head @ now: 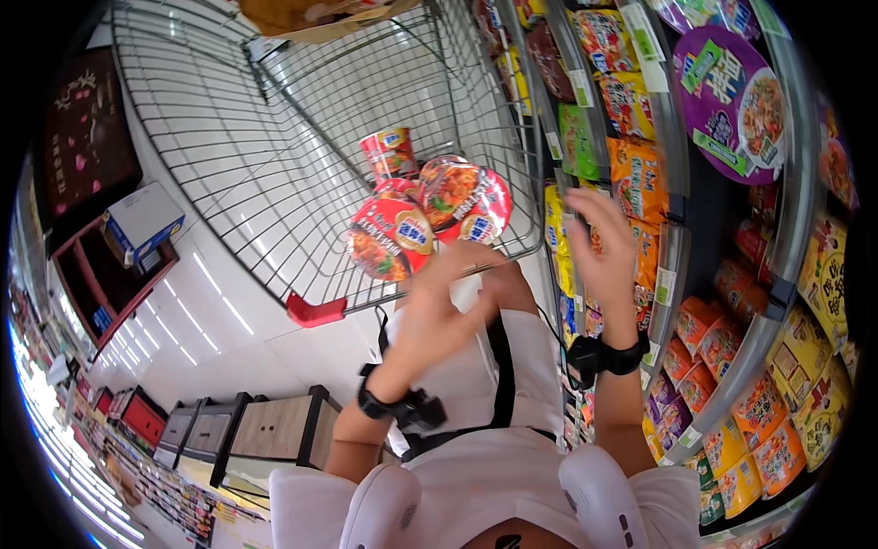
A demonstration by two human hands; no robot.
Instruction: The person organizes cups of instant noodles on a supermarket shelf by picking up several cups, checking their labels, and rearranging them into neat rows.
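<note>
My left hand (442,319), slightly blurred, is over my lap near the close end of a wire shopping cart (226,226). Its fingers and thumb are apart, with nothing between them. Raised beside the shelf packets is my right hand (603,240), also blurred, empty and with fingers spread. Several red instant noodle cups lie in the near end of the cart. One cup (389,154) shows its side, another (394,237) turns its lid up, and a third lid (453,192) rests to the right. Both wrists wear black strapped devices.
Tiered store shelves on the right hold noodle packets (638,178), orange cups (717,346) and a large purple noodle bowl (727,103). A brown package (322,17) sits at the cart's far end. Left are a dark red crate (113,288), a carton (144,219) and wooden cabinets (274,425).
</note>
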